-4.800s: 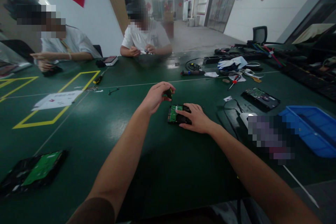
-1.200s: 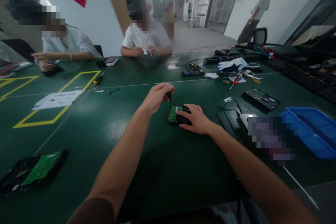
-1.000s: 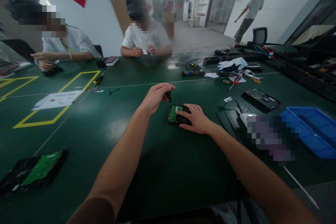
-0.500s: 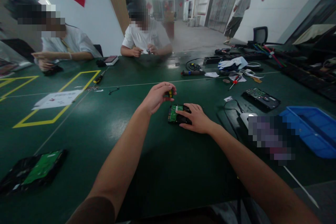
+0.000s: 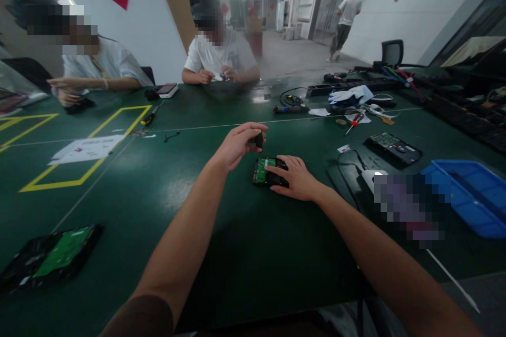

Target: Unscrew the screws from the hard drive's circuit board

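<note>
A hard drive [image 5: 261, 174] lies on the green table with its green circuit board facing up. My right hand [image 5: 297, 179] rests over its right part, thumb and fingers holding it down against the table. Just above the drive's far edge, my left hand [image 5: 242, 146] is closed around the short black and yellow handle of a screwdriver [image 5: 259, 140]. The handle stands roughly upright between thumb and fingers; its shaft and tip are too small to make out.
More hard drives lie at the near left [image 5: 59, 253] and to the right [image 5: 393, 148]. A blue tray [image 5: 470, 195] sits at the right, beside a partly blurred-out device with a cable. A red screwdriver [image 5: 354, 121] and a yellow one [image 5: 149, 117] lie farther back. Two people sit opposite.
The screwdriver handle has turned in my left hand, showing more black and less yellow. My right hand and the hard drive have stayed put. A person in the background has walked left.
</note>
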